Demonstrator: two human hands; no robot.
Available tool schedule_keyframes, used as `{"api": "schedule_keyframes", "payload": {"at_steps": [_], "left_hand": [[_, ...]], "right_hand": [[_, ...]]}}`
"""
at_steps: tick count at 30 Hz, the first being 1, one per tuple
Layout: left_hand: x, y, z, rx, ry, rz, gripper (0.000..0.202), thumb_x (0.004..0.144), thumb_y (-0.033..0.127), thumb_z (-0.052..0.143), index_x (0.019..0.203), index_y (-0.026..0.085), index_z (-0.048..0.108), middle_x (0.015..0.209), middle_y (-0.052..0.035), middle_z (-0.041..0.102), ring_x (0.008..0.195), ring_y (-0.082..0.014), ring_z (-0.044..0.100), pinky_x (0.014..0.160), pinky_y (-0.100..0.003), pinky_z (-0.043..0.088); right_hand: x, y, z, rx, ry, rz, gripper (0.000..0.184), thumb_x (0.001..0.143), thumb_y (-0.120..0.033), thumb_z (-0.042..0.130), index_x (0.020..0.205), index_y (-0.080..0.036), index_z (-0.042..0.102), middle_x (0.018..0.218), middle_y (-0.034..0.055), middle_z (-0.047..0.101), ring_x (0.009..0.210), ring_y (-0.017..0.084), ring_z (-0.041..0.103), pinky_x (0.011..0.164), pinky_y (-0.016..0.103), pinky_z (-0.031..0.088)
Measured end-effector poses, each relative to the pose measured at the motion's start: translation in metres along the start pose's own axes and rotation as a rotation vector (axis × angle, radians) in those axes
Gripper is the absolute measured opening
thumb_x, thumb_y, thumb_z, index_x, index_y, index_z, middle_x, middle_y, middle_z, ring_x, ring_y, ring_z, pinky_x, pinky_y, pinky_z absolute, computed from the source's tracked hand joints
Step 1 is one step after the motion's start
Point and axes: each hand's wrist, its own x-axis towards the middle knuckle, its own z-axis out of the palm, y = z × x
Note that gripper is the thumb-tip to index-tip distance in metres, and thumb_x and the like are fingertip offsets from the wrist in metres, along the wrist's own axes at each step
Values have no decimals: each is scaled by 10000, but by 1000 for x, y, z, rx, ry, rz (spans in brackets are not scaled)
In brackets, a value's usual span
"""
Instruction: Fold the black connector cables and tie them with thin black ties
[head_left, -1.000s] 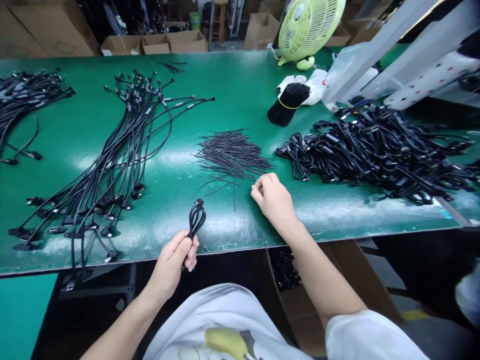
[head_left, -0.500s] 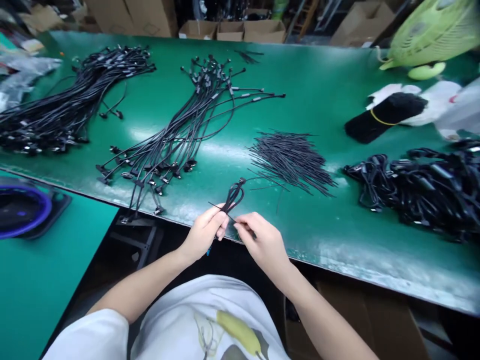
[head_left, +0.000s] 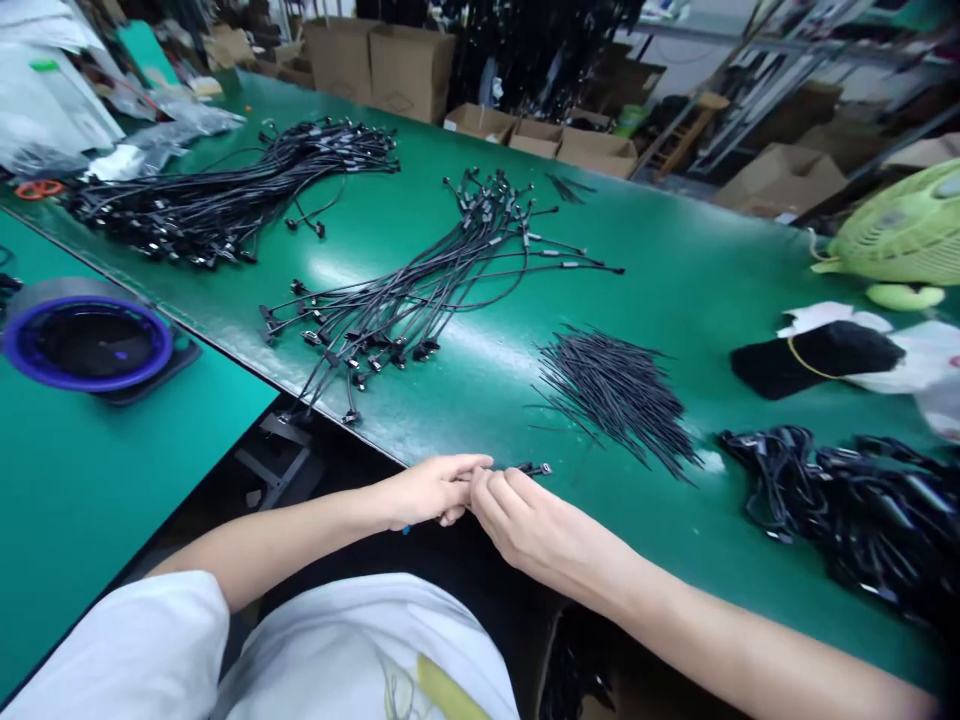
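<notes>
My left hand point(head_left: 431, 492) is closed around a coiled black cable, mostly covered by the fingers. The cable's connector end point(head_left: 541, 468) sticks out past my right hand point(head_left: 521, 515). My right fingers are pinched together against the left fingertips; the thin black twist tie seen in them a moment ago is hidden now. Just beyond, on the green table, lies a loose pile of black twist ties point(head_left: 619, 395). Farther left a spread-out bunch of black cables point(head_left: 450, 265) with connectors at both ends reaches the table's front edge.
Another large cable bundle point(head_left: 247, 190) lies at the far left. To the right are coiled cables point(head_left: 840, 500), a black roll with a yellow band point(head_left: 817, 358) and a green fan point(head_left: 900, 225). A blue-rimmed round container point(head_left: 90, 340) stands on the lower left surface.
My right hand has moved in against the left, over the coiled cable. The cable's loop has turned from upright to mostly hidden. The view has shifted, with everything on the table appearing lower and further right.
</notes>
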Motion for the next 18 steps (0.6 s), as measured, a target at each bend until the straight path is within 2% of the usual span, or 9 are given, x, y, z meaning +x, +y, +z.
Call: {"api": "schedule_keyframes", "payload": {"at_steps": [5,7,8,9,10,12,14,16,18], "left_hand": [[-5,12,4,-24,5,-39,628,863,192,490,1468,83,359,585,71,457,513,-84,433,555,-234,378],[-10,21,4,90,39,-10,632,877,177,458,1494,128,329,690,15,575,633,-118,543,666,-279,457],[-13,25,4,157,66,29,631,885,195,463,1499,153,327,824,-36,647,766,-155,605,760,-327,487],[-15,28,5,219,102,86,628,891,224,476,1500,175,331,1021,-90,677,952,-204,624,879,-387,485],[-15,30,6,269,140,153,627,897,257,486,1501,189,332,1238,-126,629,1151,-249,572,1002,-442,436],[-14,32,9,320,211,284,631,917,320,481,1511,191,310,1513,-131,414,1405,-280,353,1167,-479,267],[-9,32,11,327,256,387,625,953,382,422,1526,187,266,1569,-126,322,1460,-260,258,1211,-468,180],[-4,33,11,333,290,480,563,986,417,332,1498,184,336,1509,-133,404,1428,-242,312,1205,-452,202],[-3,35,7,367,318,566,489,996,392,306,1393,185,503,1394,-132,503,1348,-241,399,1172,-436,268]], "right_hand": [[5,8,-1,-42,-29,-74,458,825,37,254,745,-171,654,650,95,499,590,215,399,519,351,301],[4,12,2,-69,-33,-58,376,839,5,313,709,-175,616,612,64,439,541,189,356,490,334,261],[4,14,4,-80,-26,-18,332,849,-15,350,691,-178,591,599,48,415,524,175,342,482,326,249],[3,16,6,-84,-10,49,296,858,-32,385,678,-181,566,589,34,400,511,163,334,478,320,243],[3,17,9,-75,13,135,275,864,-44,411,668,-185,542,583,24,396,503,155,334,476,317,242],[6,17,15,-2,86,333,263,882,-70,434,662,-193,507,575,9,410,492,145,344,479,315,249],[11,14,19,186,194,566,249,911,-110,434,690,-195,512,583,-1,464,495,132,397,489,297,284],[16,7,22,501,308,805,227,947,-178,436,746,-196,540,620,-9,538,520,118,476,511,256,346],[17,-1,25,841,384,981,215,964,-255,448,793,-200,566,668,-11,592,571,120,549,552,227,411]]}}
